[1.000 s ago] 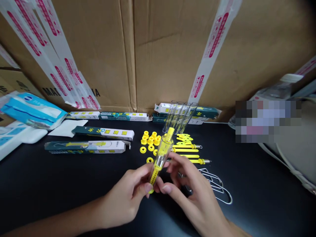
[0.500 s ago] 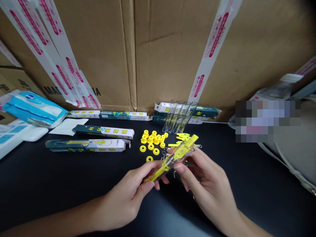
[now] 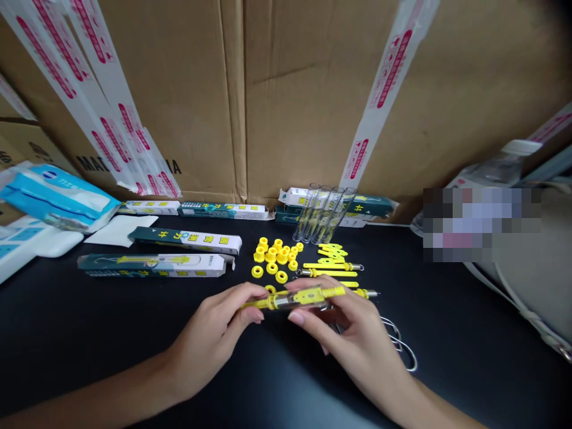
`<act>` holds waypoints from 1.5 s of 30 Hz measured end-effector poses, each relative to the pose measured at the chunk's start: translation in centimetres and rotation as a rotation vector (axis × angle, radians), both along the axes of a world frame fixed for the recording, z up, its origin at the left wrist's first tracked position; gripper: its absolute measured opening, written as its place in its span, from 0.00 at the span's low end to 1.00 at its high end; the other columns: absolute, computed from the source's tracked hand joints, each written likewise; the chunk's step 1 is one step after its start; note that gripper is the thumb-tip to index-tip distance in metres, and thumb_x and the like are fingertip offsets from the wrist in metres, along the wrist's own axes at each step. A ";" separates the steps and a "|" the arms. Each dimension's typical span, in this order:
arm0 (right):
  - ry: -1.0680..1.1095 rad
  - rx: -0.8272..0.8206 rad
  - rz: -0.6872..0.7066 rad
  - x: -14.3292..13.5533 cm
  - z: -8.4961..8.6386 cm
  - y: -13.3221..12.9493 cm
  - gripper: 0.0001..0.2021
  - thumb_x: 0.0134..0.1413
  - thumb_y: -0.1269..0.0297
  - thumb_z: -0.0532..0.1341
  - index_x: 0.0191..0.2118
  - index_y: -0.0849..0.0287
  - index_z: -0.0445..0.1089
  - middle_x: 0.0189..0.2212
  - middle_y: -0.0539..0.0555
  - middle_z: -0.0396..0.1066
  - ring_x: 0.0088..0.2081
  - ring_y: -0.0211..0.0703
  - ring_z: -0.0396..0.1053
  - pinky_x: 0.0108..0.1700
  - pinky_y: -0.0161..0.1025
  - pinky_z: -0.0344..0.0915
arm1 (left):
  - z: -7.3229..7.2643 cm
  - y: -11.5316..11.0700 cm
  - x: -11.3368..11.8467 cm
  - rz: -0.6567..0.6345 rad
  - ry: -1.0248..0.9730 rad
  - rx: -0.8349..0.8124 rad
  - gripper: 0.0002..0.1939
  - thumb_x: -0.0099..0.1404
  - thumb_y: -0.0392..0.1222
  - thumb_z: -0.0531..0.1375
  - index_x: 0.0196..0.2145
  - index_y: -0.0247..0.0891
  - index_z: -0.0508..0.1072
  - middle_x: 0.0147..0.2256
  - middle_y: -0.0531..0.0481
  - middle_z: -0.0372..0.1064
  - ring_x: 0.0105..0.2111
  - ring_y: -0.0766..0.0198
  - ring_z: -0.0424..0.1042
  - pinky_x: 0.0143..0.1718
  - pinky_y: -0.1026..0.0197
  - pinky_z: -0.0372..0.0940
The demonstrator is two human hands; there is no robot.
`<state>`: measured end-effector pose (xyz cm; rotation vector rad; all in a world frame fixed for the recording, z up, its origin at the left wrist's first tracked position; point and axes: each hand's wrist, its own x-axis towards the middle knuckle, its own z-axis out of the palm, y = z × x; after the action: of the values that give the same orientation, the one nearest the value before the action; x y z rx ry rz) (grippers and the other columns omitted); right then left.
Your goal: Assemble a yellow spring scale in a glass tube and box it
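Observation:
A spring scale [image 3: 292,298], a clear tube with yellow parts and a metal spring inside, lies almost level between my hands. My left hand [image 3: 218,325] is closed round its left end. My right hand [image 3: 344,319] grips the tube near its other end, where a yellow strip [image 3: 335,292] sticks out. Just beyond them are yellow caps and rings [image 3: 271,255], yellow strips with springs [image 3: 333,273] and smaller yellow pieces [image 3: 331,253]. Bent metal wire hooks [image 3: 404,351] show partly behind my right hand.
Several clear tubes [image 3: 324,214] stand upright at the back before printed boxes [image 3: 375,207]. More boxes [image 3: 156,265] lie at left, near a blue tissue pack [image 3: 62,196]. A large carton [image 3: 286,119] walls off the back. A bottle [image 3: 500,164] and a pale bag [image 3: 527,256] are at right.
The spring scale has swung from a steep slant to nearly level. My right hand has come down and a little left, uncovering more strips and the wire hooks.

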<state>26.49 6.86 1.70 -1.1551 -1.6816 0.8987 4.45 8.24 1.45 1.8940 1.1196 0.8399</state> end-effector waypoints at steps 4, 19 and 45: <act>-0.105 0.032 0.054 0.5 -0.9 0.4 0.22 0.58 0.59 0.70 0.58 0.49 0.71 0.39 0.51 0.75 0.29 0.39 0.73 0.28 0.34 0.73 | -0.5 0.1 -1.1 0.040 0.011 0.058 0.10 0.74 0.46 0.56 0.43 0.43 0.76 0.34 0.52 0.78 0.31 0.62 0.76 0.34 0.66 0.66; -0.431 0.751 -0.140 3.3 -1.1 0.1 0.15 0.67 0.62 0.63 0.55 0.60 0.65 0.33 0.55 0.77 0.31 0.40 0.76 0.35 0.35 0.73 | -1.2 0.2 -2.0 0.033 0.009 0.206 0.10 0.75 0.37 0.54 0.48 0.49 0.73 0.37 0.57 0.72 0.34 0.68 0.73 0.37 0.72 0.65; -0.317 0.507 -0.174 2.8 -0.4 -0.9 0.19 0.70 0.50 0.57 0.58 0.53 0.64 0.36 0.50 0.76 0.29 0.35 0.74 0.36 0.31 0.72 | -1.9 0.1 -2.1 0.104 0.110 0.293 0.10 0.74 0.38 0.56 0.48 0.51 0.74 0.41 0.59 0.76 0.41 0.69 0.76 0.45 0.73 0.65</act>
<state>29.33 6.00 1.32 -1.1014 -1.8795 0.1608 2.32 8.34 -0.44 2.1583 1.2242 1.0138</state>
